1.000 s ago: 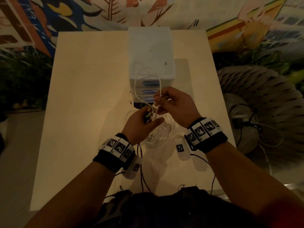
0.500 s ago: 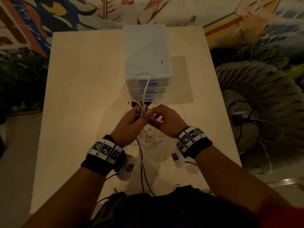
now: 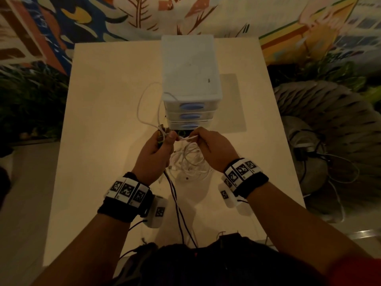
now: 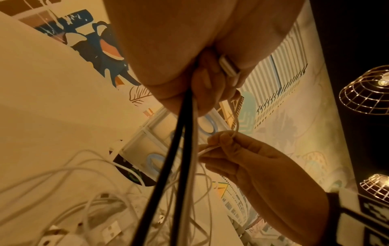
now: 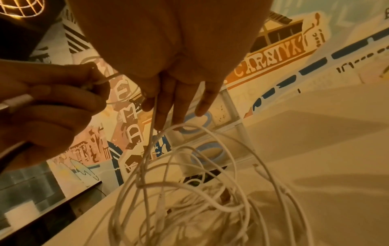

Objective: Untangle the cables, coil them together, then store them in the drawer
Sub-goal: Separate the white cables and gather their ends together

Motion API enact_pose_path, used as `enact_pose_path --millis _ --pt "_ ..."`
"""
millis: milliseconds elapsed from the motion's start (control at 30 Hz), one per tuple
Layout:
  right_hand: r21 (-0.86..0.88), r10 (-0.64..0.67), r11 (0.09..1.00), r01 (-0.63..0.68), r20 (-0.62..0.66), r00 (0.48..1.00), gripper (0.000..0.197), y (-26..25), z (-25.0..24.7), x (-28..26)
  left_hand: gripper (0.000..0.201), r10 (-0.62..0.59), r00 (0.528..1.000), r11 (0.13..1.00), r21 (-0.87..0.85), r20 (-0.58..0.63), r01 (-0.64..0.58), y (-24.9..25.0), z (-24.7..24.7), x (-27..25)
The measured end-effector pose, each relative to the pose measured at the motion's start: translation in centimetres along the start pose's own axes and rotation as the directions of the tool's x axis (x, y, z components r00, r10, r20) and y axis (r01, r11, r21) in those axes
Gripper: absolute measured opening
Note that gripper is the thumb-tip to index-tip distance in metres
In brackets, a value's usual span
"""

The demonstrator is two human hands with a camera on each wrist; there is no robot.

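Note:
A tangle of white cables [image 3: 190, 162] [image 5: 189, 199] hangs and lies on the table below both hands. My left hand [image 3: 159, 145] [image 4: 210, 93] grips a bundle of cable ends and plugs, with two black cables [image 4: 168, 166] and white strands trailing from its fist. My right hand [image 3: 210, 143] [image 4: 223, 146] pinches one white strand [image 3: 188, 138] stretched between the two hands. A white loop [image 3: 144, 104] arcs up to the left of the drawer unit [image 3: 189, 75], whose blue-handled drawers are closed.
The pale table [image 3: 103, 120] spreads left and right of the drawer unit. A patterned wall stands behind it. A grey ribbed seat [image 3: 329, 131] with loose cables sits on the floor at the right. Wire-cage lamps [image 4: 368, 93] hang overhead.
The hands, close together half a second ago, have drawn slightly apart, stretching a white strand between them. The white loop has swung out to the left of the drawers.

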State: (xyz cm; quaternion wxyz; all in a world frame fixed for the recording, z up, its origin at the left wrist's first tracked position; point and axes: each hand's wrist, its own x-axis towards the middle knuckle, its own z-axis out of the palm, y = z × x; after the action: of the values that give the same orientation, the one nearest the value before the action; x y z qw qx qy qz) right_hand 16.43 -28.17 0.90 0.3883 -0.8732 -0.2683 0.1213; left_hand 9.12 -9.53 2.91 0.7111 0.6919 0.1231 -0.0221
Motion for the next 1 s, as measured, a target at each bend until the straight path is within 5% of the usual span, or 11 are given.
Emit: enact_pose_path --millis 133,233,400,633,867,1000 --pt "0.093 -0.019 0.995 0.027 -0.084 0.996 0.017 0.0 -0.1 0.3 0.029 0.008 1.000 1.000 -0.009 -0.022 -0.008 0.0 -0.2 -0.3" --pt "0.203 0.045 0.979 -0.027 -0.088 0.995 0.016 -0.1 -0.6 0.4 0.022 0.060 0.995 0.986 0.157 -0.077 -0.047 0.0 -0.5 -0.2" --pt "0.292 0.101 0.954 -0.066 -0.108 0.989 0.009 -0.4 -0.7 0.8 0.051 0.013 1.000 0.972 0.235 0.014 -0.016 -1.0 0.1 0.1" --pt "0.411 0.143 0.907 -0.094 -0.090 0.986 0.016 -0.2 -0.7 1.0 0.014 -0.013 0.999 0.864 0.503 -0.032 0.027 -3.3 0.6 1.8" --pt "0.463 0.162 0.881 -0.101 -0.094 0.982 0.011 0.4 -0.8 0.8 0.017 -0.030 0.999 0.788 0.616 0.028 0.006 -4.0 0.7 2.3" --pt "0.606 0.235 0.784 -0.134 -0.090 0.968 0.013 0.3 -0.9 1.4 0.026 -0.113 0.992 0.745 0.665 0.054 0.049 -3.8 1.0 2.5"
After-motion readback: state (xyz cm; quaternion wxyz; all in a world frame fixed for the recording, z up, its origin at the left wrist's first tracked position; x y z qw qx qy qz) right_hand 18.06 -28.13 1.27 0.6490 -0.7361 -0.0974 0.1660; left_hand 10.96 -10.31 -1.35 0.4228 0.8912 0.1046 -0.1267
